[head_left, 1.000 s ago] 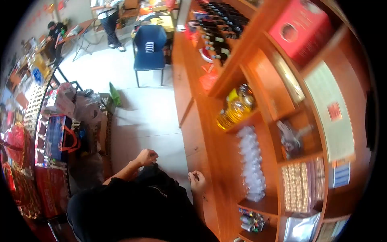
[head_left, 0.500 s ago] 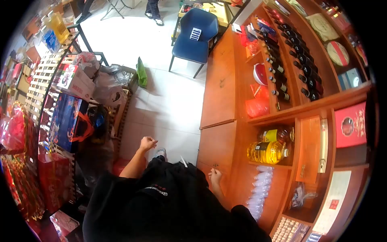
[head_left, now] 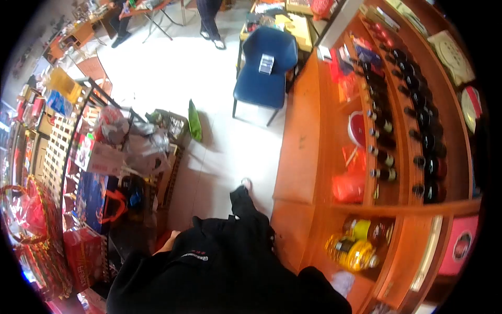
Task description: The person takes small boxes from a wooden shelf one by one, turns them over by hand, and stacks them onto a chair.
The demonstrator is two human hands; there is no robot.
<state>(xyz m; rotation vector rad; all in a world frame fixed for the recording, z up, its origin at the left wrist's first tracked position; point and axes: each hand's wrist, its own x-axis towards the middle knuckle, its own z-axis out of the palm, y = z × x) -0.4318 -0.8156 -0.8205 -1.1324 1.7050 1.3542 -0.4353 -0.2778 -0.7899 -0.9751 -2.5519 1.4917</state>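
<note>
Only a small part of my left hand (head_left: 168, 243) shows, low beside my black top (head_left: 225, 261). Its fingers are hidden, so I cannot tell whether anything is in them. Nearest to it are dark bags at the foot of the slatted rack (head_left: 54, 152). A dark blue gift bag (head_left: 93, 201) with an orange handle and a red box (head_left: 83, 256) also stand on that side. My right hand is out of view, on the side of the wooden cabinet (head_left: 295, 157).
A blue chair (head_left: 264, 86) holding a small striped item stands ahead on pale floor tiles (head_left: 225, 157). A green bag (head_left: 194, 121) lies left of the walkway. Wine bottles (head_left: 431, 152) and oil jugs (head_left: 351, 252) fill shelves at right. People's legs (head_left: 209, 21) show beyond.
My view has moved forward, and the chair and shelves sit lower in it. My left hand has drawn back toward my body. My right hand has left the view.
</note>
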